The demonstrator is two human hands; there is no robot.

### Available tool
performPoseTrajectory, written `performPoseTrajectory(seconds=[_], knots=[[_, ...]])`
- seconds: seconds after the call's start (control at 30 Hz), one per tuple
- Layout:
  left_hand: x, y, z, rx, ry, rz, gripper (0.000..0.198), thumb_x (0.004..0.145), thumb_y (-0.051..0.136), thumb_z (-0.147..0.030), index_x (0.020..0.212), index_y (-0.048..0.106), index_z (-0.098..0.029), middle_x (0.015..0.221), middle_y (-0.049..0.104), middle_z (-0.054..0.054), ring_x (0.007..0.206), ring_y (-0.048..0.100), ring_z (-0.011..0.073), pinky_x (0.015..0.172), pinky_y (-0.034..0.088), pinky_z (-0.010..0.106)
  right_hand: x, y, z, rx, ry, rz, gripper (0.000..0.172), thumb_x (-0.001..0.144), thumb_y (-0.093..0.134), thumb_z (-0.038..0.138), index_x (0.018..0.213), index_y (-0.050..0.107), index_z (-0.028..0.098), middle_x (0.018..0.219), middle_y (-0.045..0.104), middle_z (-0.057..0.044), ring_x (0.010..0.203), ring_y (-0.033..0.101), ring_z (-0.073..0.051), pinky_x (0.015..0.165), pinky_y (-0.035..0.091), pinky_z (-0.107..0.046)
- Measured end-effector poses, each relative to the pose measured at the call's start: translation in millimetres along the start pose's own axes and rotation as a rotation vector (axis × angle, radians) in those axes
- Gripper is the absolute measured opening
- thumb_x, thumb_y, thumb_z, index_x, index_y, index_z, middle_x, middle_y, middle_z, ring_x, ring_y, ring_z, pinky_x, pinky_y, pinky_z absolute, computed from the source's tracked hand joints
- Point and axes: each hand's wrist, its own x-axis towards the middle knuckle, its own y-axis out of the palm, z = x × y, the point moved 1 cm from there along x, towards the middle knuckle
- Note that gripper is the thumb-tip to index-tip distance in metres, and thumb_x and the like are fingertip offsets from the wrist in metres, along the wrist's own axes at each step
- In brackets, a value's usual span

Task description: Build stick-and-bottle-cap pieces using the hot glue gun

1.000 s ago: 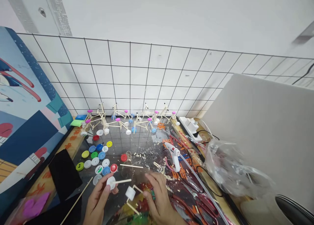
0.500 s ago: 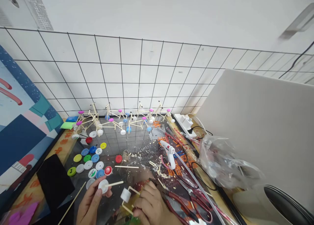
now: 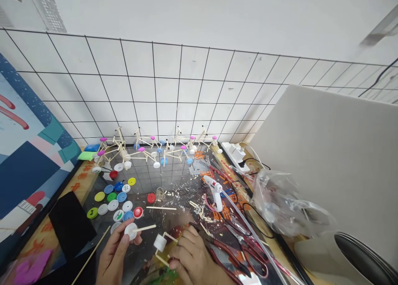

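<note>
My left hand (image 3: 113,254) pinches a white bottle cap (image 3: 131,231) between thumb and fingers. A short wooden stick (image 3: 146,227) juts from the cap to the right. My right hand (image 3: 193,254) is closed round a small frame of wooden sticks (image 3: 162,260), most of it hidden by the fingers. On the frame's left side sits a white, drum-shaped piece (image 3: 160,243). The two held pieces are apart. Beyond my left hand lie several loose bottle caps (image 3: 122,197) in blue, white, yellow, green and red. A longer stick (image 3: 161,208) rests just past the hands.
Along the tiled wall stands a row of stick figures (image 3: 168,152) on caps. To the right are a white glue gun (image 3: 214,192), red-handled pliers (image 3: 228,249), scissors (image 3: 248,252), a power strip (image 3: 234,155) and a plastic bag (image 3: 280,198). Stick scraps (image 3: 202,212) litter the dark tabletop.
The camera view has shifted slightly. Both hands keep their holds and have barely moved; the stick in the white cap is a little flatter to the right.
</note>
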Motion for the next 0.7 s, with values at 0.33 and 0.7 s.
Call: performPoseTrajectory(seconds=[0.33, 0.7], knots=[[-3.0, 8.7, -10.9, -0.003, 0.06, 0.004, 0.049, 0.078, 0.07, -0.048, 0.117, 0.067, -0.018, 0.082, 0.07, 0.005, 0.078, 0.066, 0.0195, 0.077, 0.054, 0.028, 3.7, -7.3, 4.5, 0.023, 0.029, 0.048, 0.031, 0.102, 0.03, 0.033, 0.091, 0.055, 0.017, 0.075, 0.059, -0.004, 0.071, 0.047, -0.017, 0.07, 0.035, -0.035], [-4.7, 8.5, -11.7, 0.007, 0.088, 0.001, 0.048, 0.08, 0.069, -0.046, 0.119, 0.067, -0.019, 0.091, 0.073, 0.008, 0.079, 0.067, 0.0204, 0.081, 0.054, 0.032, 6.5, -9.6, 5.8, 0.041, 0.029, 0.069, 0.031, 0.102, 0.029, 0.03, 0.089, 0.054, 0.017, 0.074, 0.058, -0.003, 0.069, 0.046, -0.017, 0.069, 0.033, -0.034]])
